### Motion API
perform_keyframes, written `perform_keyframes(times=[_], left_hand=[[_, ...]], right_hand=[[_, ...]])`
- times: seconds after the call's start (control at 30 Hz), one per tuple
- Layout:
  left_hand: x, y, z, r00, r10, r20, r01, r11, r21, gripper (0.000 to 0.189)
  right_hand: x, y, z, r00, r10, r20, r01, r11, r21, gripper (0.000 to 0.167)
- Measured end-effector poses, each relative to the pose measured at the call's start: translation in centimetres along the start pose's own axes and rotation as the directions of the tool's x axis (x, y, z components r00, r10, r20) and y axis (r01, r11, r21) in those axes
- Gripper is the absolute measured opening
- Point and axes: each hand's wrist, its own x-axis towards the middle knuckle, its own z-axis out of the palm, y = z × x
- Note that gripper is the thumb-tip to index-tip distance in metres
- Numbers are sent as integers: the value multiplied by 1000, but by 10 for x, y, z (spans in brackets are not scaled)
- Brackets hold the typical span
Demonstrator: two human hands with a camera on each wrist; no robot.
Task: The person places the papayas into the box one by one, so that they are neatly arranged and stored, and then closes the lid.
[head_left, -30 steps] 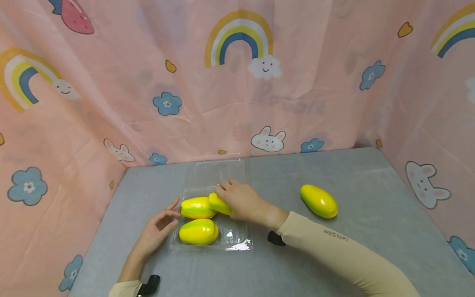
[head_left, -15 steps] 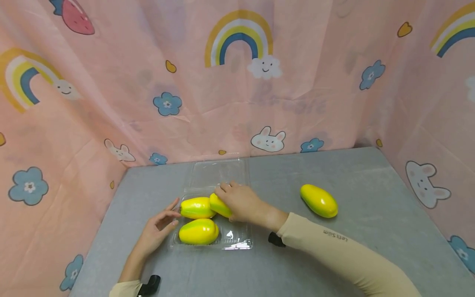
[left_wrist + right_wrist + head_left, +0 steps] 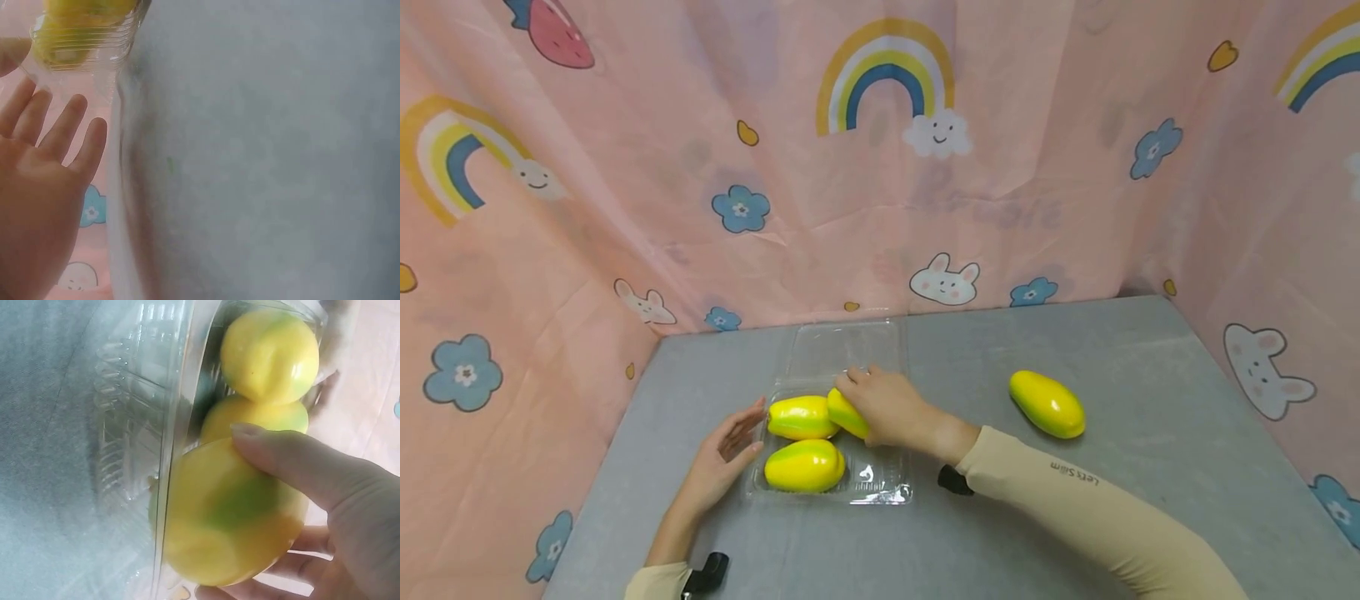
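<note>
Gripping a yellow fruit (image 3: 847,413) at the clear box (image 3: 882,485)
The right hand (image 3: 892,412) pinches it between thumb and fingers; the left hand (image 3: 711,468) is spread beside the box. Probably light, stiff and slippery: best held round its middle.

Pink cloth (image 3: 865,242) w/ cartoon prints, hung at back & both sides. At its ctr, a rainbow (image 3: 886,52) w/ gold, white, yellow & blue bands. At the R foot of this ctr rainbow, a smiling white cloud (image 3: 937,133). Below it & slightly R, a white bunny face (image 3: 945,282) w/ pink cheeks. Far L of it & lower, a 2nd rainbow (image 3: 460,162); far R, a 3rd rainbow (image 3: 1326,62), cut off by frame edge. Upper L of it, a red-pink strawberry (image 3: 560,35), partly cropped. Lower L, a blue flower (image 3: 741,208); lower R, another blue flower (image 3: 1156,150). Well R, a sm. gold heart (image 3: 1222,56). Far lower R, a tilted bunny (image 3: 1262,373). Well below the ctr rainbow, a gray tabletop (image 3: 970,342), back edge meeting the cloth.
</note>
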Motion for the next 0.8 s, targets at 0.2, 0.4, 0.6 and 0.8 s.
perform_keyframes(times=[0.2, 0.4, 0.6, 0.8], left_hand=[[1, 1, 4, 1000, -9, 5, 9, 1000, 1, 50], [0, 0, 13, 999, 3, 32, -3, 1000, -18, 50], [-3, 0, 11, 1000, -13, 18, 14, 1000, -18, 50], [0, 0, 7, 1000, -10, 12, 11, 1000, -8, 48]], right_hand=[[1, -4, 14, 999, -7, 48, 6, 1000, 6, 69], [-5, 3, 26, 998, 31, 51, -34, 997, 75, 71], [-8, 7, 25, 999, 4, 45, -11, 987, 162, 69], [-7, 10, 27, 999, 1, -35, 5, 984, 177, 68]])
